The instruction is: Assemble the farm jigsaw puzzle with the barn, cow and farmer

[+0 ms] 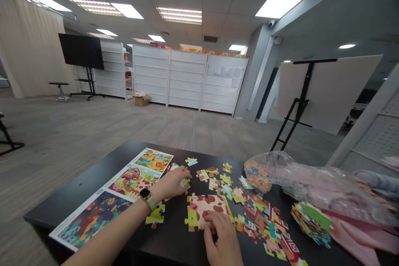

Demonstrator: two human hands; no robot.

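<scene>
My left hand [173, 182], with a watch [146, 195] on its wrist, reaches over the table beside a picture sheet. Its fingers are closed on a green jigsaw piece [185, 182], with other pieces partly hidden under the hand. In front of me lies a joined cow section [204, 203] of the jigsaw, a brown-spotted cow on green. My right hand [222, 237] rests on the near edge of this section, fingers curled and thumb close to them, gripping that edge. Left of it lies a loose green piece [156, 215]. Several loose pieces [227, 179] spread to the right.
The picture sheet [102, 189] shows three scenes on the black table [131, 149]. At the right are a stack of pieces [311, 220], a clear plastic bag [299, 172] and pink cloth [352, 232]. Beyond the table stand an easel board [330, 91] and white shelves [187, 79].
</scene>
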